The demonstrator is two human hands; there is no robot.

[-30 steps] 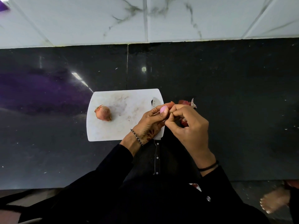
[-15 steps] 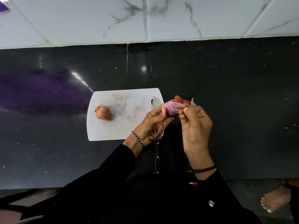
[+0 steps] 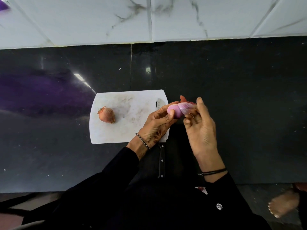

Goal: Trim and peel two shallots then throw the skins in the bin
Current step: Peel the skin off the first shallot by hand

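Observation:
My left hand (image 3: 156, 123) grips a partly peeled pink shallot (image 3: 176, 111) just past the right edge of the white cutting board (image 3: 126, 130). My right hand (image 3: 201, 128) pinches a thin translucent skin (image 3: 188, 107) that still hangs on the shallot's right end. A reddish scrap of skin (image 3: 182, 98) shows behind the shallot. A second shallot (image 3: 107, 115), with its brown skin on, lies on the left part of the board.
A knife lies along the board's right edge, its blade (image 3: 160, 103) partly under my left hand and its black handle (image 3: 161, 163) pointing toward me. The board sits on a dark glossy counter (image 3: 232, 97) backed by white marble tiles. A bare foot (image 3: 284, 205) shows at lower right.
My right hand has drawn away to the right, pulling the thin skin off and baring more pink shallot. The left hand has kept its hold and the second shallot has stayed put.

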